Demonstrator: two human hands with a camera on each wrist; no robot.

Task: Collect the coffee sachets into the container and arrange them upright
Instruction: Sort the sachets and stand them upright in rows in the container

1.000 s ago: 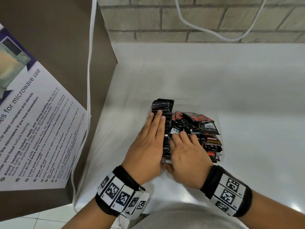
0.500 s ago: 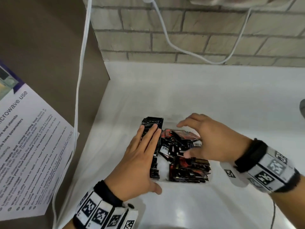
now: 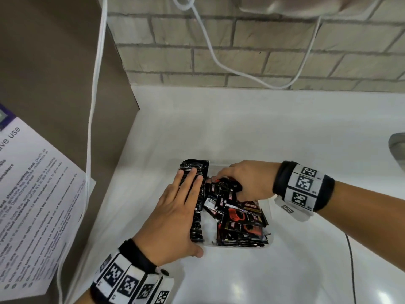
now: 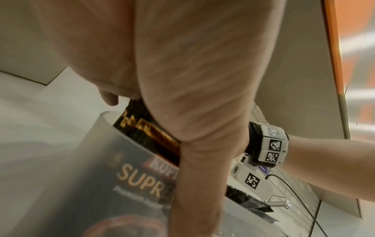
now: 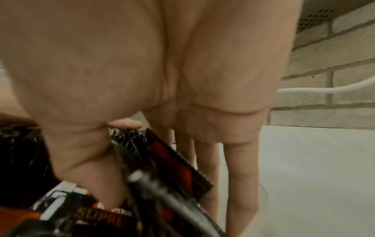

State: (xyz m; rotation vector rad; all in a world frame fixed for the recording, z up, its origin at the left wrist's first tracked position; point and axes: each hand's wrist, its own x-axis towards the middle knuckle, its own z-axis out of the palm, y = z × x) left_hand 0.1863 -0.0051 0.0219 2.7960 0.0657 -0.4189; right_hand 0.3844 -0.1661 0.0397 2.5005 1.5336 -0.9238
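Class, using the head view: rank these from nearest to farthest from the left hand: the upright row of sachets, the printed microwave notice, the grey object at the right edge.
1. Upright row of sachets: under the left hand, touching it.
2. Printed microwave notice: far left.
3. Grey object: far right edge.

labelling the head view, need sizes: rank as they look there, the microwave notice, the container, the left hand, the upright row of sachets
1. microwave notice, cut off by the frame
2. container, partly covered
3. left hand, nearer the camera, so close to the container and unsure
4. upright row of sachets
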